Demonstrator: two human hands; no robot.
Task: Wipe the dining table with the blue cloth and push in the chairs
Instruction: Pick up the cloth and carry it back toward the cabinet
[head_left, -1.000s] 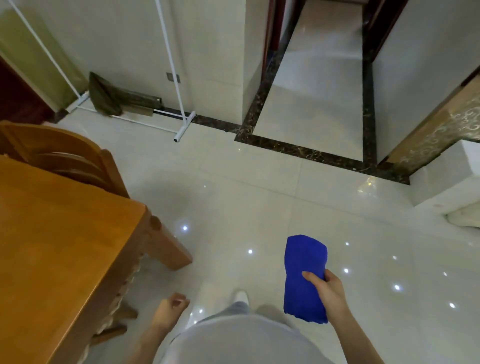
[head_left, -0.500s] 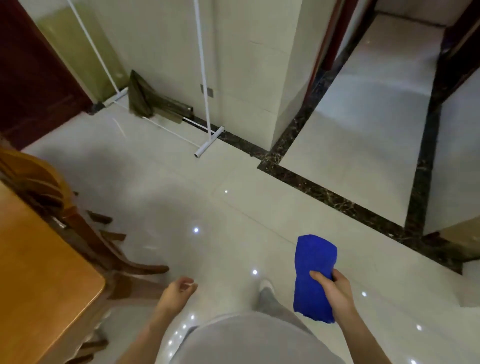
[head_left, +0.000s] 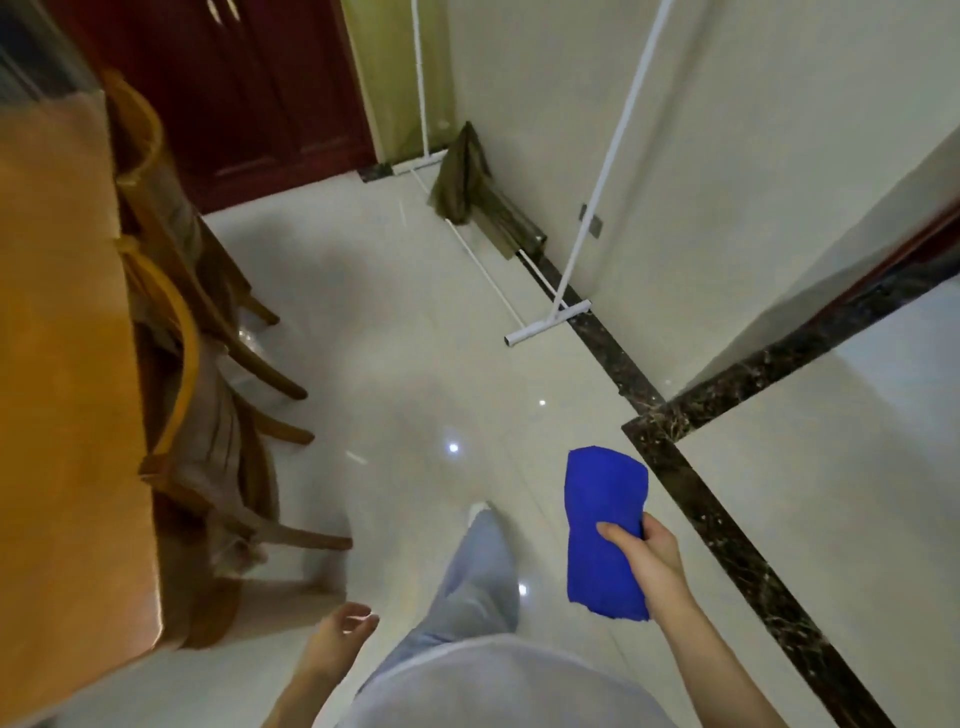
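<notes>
The wooden dining table (head_left: 62, 415) fills the left edge of the view. Two wooden chairs stand along its right side: a near chair (head_left: 208, 457) and a far chair (head_left: 150, 171), both with their backs close to the table edge. My right hand (head_left: 649, 556) grips the folded blue cloth (head_left: 602, 530) in front of me, above the floor and right of the table. My left hand (head_left: 337, 644) hangs loose with fingers apart, holding nothing, just right of the table's near corner.
A white metal rack (head_left: 550, 322) stands against the wall ahead, with an olive cloth (head_left: 467, 182) draped at its base. A dark red door (head_left: 249, 93) is at the back. Dark marble strips (head_left: 727, 519) cross the glossy tiled floor. My leg (head_left: 478, 571) steps forward.
The view has swung left while I walk along the table's side. Both chairs and the red door have come into sight. The cloth stays in my right hand.
</notes>
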